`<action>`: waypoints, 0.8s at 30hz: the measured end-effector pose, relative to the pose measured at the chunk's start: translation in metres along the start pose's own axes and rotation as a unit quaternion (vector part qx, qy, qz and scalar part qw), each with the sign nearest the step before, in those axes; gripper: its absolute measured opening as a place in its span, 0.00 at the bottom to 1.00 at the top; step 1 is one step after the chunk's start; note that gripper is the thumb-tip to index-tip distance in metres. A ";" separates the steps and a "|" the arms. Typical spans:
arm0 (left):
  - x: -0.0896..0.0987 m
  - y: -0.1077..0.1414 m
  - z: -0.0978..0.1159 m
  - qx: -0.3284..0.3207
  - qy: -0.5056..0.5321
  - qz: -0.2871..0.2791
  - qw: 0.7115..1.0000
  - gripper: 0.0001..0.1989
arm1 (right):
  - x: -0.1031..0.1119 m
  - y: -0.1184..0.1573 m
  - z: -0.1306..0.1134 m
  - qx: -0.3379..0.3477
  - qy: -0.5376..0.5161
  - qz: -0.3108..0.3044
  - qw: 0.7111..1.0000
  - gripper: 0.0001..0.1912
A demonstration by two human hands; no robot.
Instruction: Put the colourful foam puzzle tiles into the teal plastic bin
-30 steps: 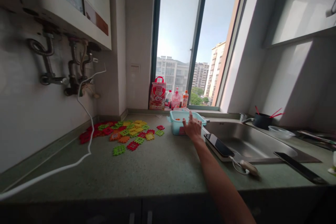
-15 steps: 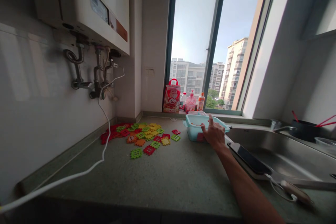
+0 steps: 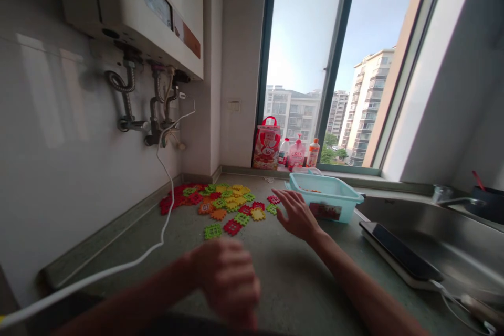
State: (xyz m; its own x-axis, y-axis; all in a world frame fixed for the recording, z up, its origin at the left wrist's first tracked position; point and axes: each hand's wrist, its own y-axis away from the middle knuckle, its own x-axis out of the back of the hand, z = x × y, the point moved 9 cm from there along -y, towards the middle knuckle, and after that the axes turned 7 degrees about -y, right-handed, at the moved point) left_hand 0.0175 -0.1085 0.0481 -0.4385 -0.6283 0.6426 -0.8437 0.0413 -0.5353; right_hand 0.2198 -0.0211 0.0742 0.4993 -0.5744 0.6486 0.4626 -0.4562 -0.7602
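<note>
My right hand [image 3: 297, 215] hovers over the counter just left of the light blue plastic box [image 3: 346, 210]. Its fingers are stretched out and hold nothing. Close by its fingertips lie a green puzzle piece [image 3: 271, 210] and a red puzzle piece [image 3: 273, 199]. In the near foreground my left hand [image 3: 230, 278] is smeared by motion; its fingers look bent, but their grip is unclear. Beyond it spreads a pile of red, orange, yellow and green puzzle pieces [image 3: 228, 202]. Some small orange bits show inside the box.
A white cable [image 3: 134, 262] runs across the counter [image 3: 157, 286] at left. On the right lie a phone [image 3: 397, 249] and a steel sink [image 3: 444, 226]. Bottles and a red bag [image 3: 266, 147] stand on the windowsill. A water heater [image 3: 157, 10] hangs upper left.
My right hand has left the box and moved left towards the puzzle pieces. My left hand has come into view at the bottom. The whole view has shifted slightly.
</note>
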 end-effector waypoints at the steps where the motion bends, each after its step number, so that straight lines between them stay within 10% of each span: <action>1: -0.011 0.004 -0.027 0.025 0.006 -0.029 0.999 0.15 | -0.014 0.001 -0.006 0.006 -0.021 -0.030 0.999 0.35; 5: -0.050 0.067 -0.179 0.334 -0.039 -0.136 0.932 0.16 | -0.059 0.011 -0.015 0.006 -0.073 -0.142 0.987 0.37; 8: -0.069 0.136 -0.235 0.464 -0.057 -0.195 0.862 0.20 | -0.072 0.015 -0.008 -0.027 -0.093 -0.169 0.981 0.36; 13: -0.098 0.199 -0.240 0.542 -0.031 -0.296 0.786 0.24 | -0.074 0.019 -0.001 -0.056 -0.113 -0.178 0.976 0.35; 24: -0.087 0.213 -0.265 0.566 -0.021 -0.311 0.763 0.18 | -0.065 0.025 0.012 -0.081 -0.141 -0.173 0.971 0.33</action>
State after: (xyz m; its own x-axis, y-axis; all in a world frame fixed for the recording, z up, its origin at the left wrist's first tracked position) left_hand -0.2059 0.1608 0.0229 -0.0319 -0.2773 0.9603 -0.0659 -0.9581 -0.2788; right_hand 0.2078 0.0128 0.0130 0.5260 -0.1700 0.8333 0.5275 -0.7034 -0.4765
